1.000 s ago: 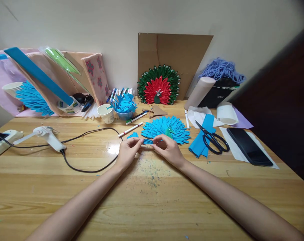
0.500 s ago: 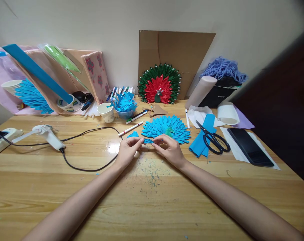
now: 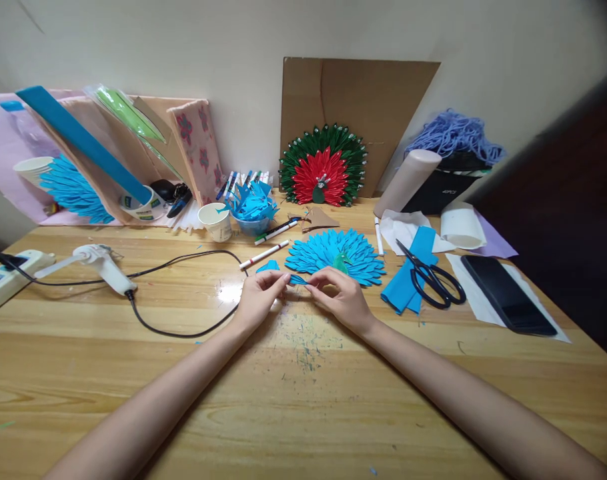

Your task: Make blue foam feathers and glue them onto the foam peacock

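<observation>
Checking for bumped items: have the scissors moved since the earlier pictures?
No, the scissors keep the same place beside the phone; only the view shifted.

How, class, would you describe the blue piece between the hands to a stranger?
On the wooden table, find the blue feathered fan with a green bird. Nearer the viewer, left hand and right hand pinch the blue piece. Unlike its blue neighbours, it is held.

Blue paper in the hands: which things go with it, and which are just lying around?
Likely for the job:
blue paper piece, held
blue peacock
bowl of cut blue pieces
scissors
glue gun

Probably just lying around:
black phone
blue-purple yarn
red-banded marker
</observation>
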A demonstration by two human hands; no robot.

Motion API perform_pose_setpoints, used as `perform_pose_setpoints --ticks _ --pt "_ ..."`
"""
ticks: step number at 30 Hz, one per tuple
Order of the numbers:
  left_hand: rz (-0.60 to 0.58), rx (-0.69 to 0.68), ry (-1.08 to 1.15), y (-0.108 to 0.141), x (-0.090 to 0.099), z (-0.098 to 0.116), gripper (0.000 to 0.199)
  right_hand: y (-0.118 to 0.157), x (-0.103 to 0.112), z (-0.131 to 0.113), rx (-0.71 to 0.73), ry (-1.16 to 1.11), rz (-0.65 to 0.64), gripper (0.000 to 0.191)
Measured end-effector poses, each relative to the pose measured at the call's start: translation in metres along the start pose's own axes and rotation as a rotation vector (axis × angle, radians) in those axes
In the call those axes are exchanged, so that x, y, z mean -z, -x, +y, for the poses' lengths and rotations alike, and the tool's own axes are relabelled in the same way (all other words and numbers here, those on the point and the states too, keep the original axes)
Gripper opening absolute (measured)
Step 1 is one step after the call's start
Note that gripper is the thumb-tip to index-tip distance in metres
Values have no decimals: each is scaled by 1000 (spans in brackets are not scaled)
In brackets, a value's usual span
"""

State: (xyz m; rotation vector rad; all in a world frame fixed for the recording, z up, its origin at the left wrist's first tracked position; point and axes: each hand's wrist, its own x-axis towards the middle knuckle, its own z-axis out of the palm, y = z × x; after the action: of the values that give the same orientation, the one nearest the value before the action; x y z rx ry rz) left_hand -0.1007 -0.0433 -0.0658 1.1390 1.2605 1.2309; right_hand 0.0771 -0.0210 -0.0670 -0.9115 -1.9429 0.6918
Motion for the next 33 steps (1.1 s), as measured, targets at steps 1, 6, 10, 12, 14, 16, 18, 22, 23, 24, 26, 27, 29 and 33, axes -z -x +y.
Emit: perform_pose_setpoints --ticks 1,6,10,12,14,16,18,22,23,24,26,27,29,33 --pt "-3 0 -4 0 0 0 24 0 0 0 0 0 -3 3" --pt "-20 -9 -5 -1 0 -1 25 0 -1 0 2 -1 -7 3" --pt "-65 -9 -15 0 -2 0 26 0 0 -1 11 13 13 5" --pt "-77 -18 -28 1 -2 1 26 0 0 -2 13 12 11 6" --pt "-77 -25 -33 1 -3 1 26 0 0 -2 3 3 8 6" --pt "-71 -27 -27 1 -3 1 26 0 0 -3 -15 -13 11 6" --pt "-64 -23 -15 1 -3 1 26 1 -1 -3 -27 -29 13 9" --pt "-59 -21 -10 2 -3 3 25 1 0 -2 -12 -29 0 11" --pt "-61 -24 -14 2 -3 4 25 0 0 -2 -8 -25 -3 10" --pt "-65 -26 -18 2 -3 4 25 0 0 -2 -5 -21 -5 9" --pt "-78 -26 -17 3 -3 5 24 0 0 -3 1 -14 -8 7" --pt "-87 -24 -12 3 -3 5 24 0 0 -3 4 -12 -7 6" --pt "-109 -18 1 3 -3 5 25 0 1 -3 8 -7 -4 4" --pt "-135 -14 -1 2 -3 4 25 0 1 -3 19 -4 10 4"
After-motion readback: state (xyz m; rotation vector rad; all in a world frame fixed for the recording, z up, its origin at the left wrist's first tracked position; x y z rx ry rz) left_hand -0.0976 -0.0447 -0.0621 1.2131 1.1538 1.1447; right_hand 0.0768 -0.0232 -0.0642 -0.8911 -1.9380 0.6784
